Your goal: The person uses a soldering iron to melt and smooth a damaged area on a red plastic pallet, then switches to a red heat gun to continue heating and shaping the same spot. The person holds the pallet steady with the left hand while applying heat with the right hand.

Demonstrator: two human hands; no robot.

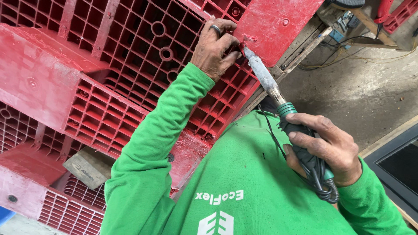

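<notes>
A: Quick pass. Left hand (216,47)?

B: Upper middle of the frame, fingers curled and pressed onto the red plastic pallet (130,65), pinching at a spot on its ribbed grid right where the tool tip meets it. Ring (215,29) on one finger. Can't tell whether it grips a small piece or only presses the plastic.

A: Right hand (324,148)?

B: Right of centre, lower half. Fully wrapped around the dark handle of a soldering-iron-type tool (278,102). Black cord (320,180) is looped and bunched under the same grip.

A: Tool position?

B: Runs diagonally from the right hand up-left; grey metal shaft, green collar just above the handle. Tip touches the pallet just beside the left fingertips, at the edge of a smooth red panel in the upper middle.

A: Pallet?

B: Fills the left and top of the frame, tilted, open grid cells with round bosses, smooth flat sections between.

A: Anything else?

B: Both sleeves and chest in a green long-sleeve shirt (244,182), bottom centre. Grey-tan block (87,167) wedged under the pallet, lower left. Concrete floor (361,87) at right with loose wires (348,56) upper right. Dark framed panel (398,167) at right edge.
</notes>
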